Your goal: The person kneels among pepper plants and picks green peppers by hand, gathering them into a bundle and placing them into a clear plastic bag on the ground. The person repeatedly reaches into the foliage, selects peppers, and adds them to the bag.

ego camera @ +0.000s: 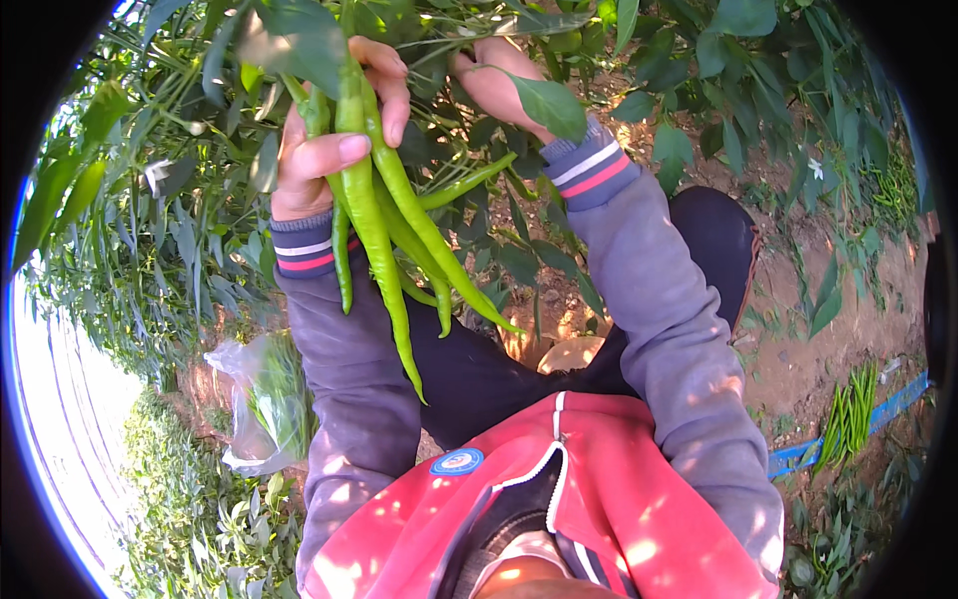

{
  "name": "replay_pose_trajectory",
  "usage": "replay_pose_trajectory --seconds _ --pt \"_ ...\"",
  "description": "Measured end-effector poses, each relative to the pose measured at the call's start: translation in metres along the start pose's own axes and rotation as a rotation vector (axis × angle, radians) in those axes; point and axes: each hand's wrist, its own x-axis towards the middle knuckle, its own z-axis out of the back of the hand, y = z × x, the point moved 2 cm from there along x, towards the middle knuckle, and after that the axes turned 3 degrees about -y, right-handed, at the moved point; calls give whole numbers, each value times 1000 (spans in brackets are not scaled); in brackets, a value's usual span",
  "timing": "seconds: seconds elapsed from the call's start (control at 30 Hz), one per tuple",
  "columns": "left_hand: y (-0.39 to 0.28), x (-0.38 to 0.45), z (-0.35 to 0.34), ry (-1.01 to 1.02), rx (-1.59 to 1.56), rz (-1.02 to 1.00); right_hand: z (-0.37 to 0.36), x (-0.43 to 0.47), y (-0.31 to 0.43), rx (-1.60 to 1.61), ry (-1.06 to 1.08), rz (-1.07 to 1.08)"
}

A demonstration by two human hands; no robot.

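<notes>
My left hand (323, 159) grips a bunch of long, slender green chili peppers (365, 217), the thumb across the front and the fingers behind. Their tips hang down over my lap. A leaf (303, 49) covers part of the bunch's upper end. My right hand (503, 78) reaches into the pepper plant, beside its stems. Its fingers are mostly hidden by foliage, so what they touch cannot be made out. Between my forearms, another green pepper (470, 182) points up and right among the leaves.
Pepper plants (209, 187) crowd both sides. A transparent plastic bag (251, 427) with green contents stands left of my arm. At right, green peppers (849, 415) lie across a blue strip (902, 397) on bare soil (793, 359). More peppers (894, 191) lie farther up.
</notes>
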Motion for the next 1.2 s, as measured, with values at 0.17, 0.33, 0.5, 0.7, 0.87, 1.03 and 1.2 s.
replay_pose_trajectory --seconds 0.17,0.33,0.5,0.7,0.87,1.03,1.2 --pt "-5 -5 -6 -80 148 71 23 -19 -7 180 116 -45" --pt "-6 -2 -8 -68 333 120 46 -24 -87 141 129 -224" --pt "-2 -8 5 -125 301 98 -3 -48 -115 -73 326 -252" --pt "-5 -13 3 -123 343 103 -37 -56 -110 146 386 -268" --pt "-6 -10 3 -82 303 98 -37 -47 -121 51 463 -96" --pt "-8 -9 6 -43 323 67 -39 -37 -111 -120 538 -136" --pt "21 -3 17 -5 204 -75 -16 -44 -68 -494 422 74"
